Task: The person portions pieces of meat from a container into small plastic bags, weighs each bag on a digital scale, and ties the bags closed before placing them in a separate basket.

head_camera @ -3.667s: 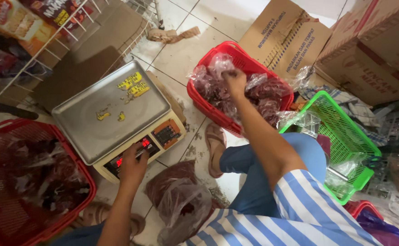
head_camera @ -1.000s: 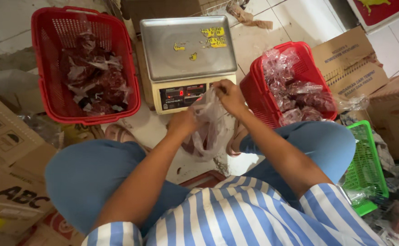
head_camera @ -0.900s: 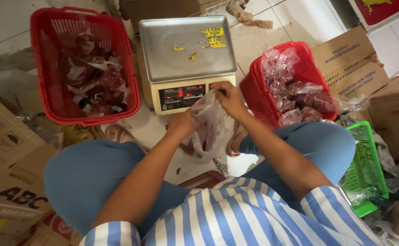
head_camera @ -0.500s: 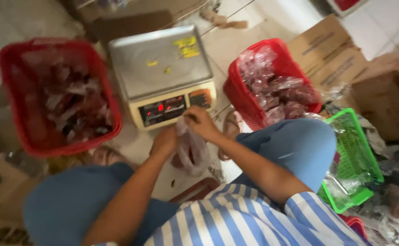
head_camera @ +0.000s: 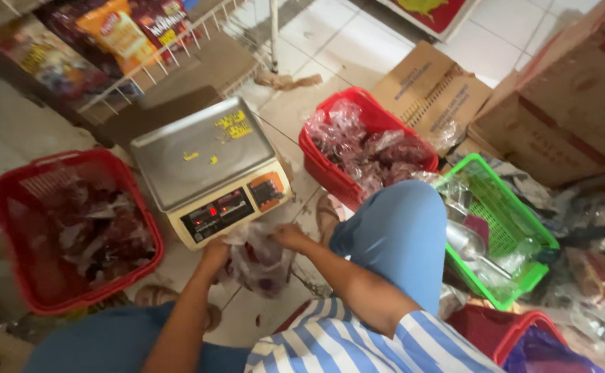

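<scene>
Both hands grip a clear plastic bag (head_camera: 257, 261) with dark red contents, held low in front of a digital scale (head_camera: 209, 169). My left hand (head_camera: 214, 254) pinches the bag's left side. On the bag's right edge sits my right hand (head_camera: 290, 237). The scale's steel pan is bare except for yellow stickers, and its red display is lit. A red basket (head_camera: 74, 228) of filled bags lies at the left. Another red basket (head_camera: 364, 148) of filled bags stands right of the scale, beyond my knee.
A green basket (head_camera: 502, 228) with a metal scoop (head_camera: 464, 242) sits at the right. Cardboard boxes (head_camera: 564, 103) stack at the back right. A wire rack (head_camera: 109, 48) with snack packets stands at the back left. Another red basket (head_camera: 516, 335) is at the lower right.
The view has swung left and tilted. Both hands stay on the bag, which has dropped lower in front of the scale. Long before, the right hand reached into the right red basket.
</scene>
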